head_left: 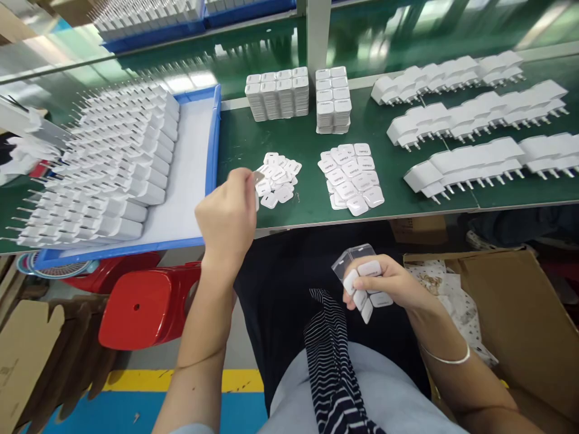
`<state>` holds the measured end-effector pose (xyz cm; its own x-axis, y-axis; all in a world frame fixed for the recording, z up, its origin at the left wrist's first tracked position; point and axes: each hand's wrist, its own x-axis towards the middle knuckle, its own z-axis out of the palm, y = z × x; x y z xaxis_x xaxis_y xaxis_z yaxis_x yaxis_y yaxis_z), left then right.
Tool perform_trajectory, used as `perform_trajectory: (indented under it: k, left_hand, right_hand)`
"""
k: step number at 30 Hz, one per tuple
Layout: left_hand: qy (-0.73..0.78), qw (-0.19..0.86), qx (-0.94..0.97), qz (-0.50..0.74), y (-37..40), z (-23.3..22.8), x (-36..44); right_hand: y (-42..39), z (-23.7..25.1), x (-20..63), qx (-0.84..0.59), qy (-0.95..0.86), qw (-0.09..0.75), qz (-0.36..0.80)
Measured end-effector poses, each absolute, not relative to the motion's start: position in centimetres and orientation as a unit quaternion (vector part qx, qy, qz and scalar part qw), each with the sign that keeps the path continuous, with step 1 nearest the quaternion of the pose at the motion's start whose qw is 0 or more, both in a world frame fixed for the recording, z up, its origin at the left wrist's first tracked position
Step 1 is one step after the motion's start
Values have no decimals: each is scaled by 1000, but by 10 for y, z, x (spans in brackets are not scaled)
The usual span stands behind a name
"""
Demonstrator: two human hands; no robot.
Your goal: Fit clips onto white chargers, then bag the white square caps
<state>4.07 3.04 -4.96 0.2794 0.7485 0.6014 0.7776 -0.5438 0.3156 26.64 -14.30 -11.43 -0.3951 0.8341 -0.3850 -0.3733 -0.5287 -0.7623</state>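
Hands apart: left hand [227, 218] pinches a small film tab [258, 176], right hand [384, 282] clamps glossy white square caps [367, 283].

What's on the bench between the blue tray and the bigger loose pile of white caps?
In the head view, a smaller pile of white caps, with the left hand raised just before it.
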Motion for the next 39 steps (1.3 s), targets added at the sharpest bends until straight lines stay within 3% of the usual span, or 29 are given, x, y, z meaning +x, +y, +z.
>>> perform_trajectory:
  k: [3,8,14,18,22,29,39]
  left_hand:
    - [-469,112,-837,-258,53,-64,54]
    - [-436,123,-878,-153,57,-81,72]
    - [-415,79,-871,-251,40,-85,78]
    - [-251,25,-909,-332,-5,-84,84]
    - [-132,7,-957,-257,-44,-91,77]
    - [-154,-58,-968,-192,-43,-96,49]
    - [-182,-176,-948,-193,-55,-104,44]
  right_hand:
    - [-140,-121,257,-428,-269,399,765]
    - [-134,-132,245,-441,-246,414,757]
    - [-131,-135,239,-449,-241,418,752]
    - [-123,-129,234,-451,-282,449,718]
    - [-115,-124,230,-460,-339,486,661]
    - [-119,-122,233,-326,-280,427,795]
    - [-123,-126,223,-409,-320,467,716]
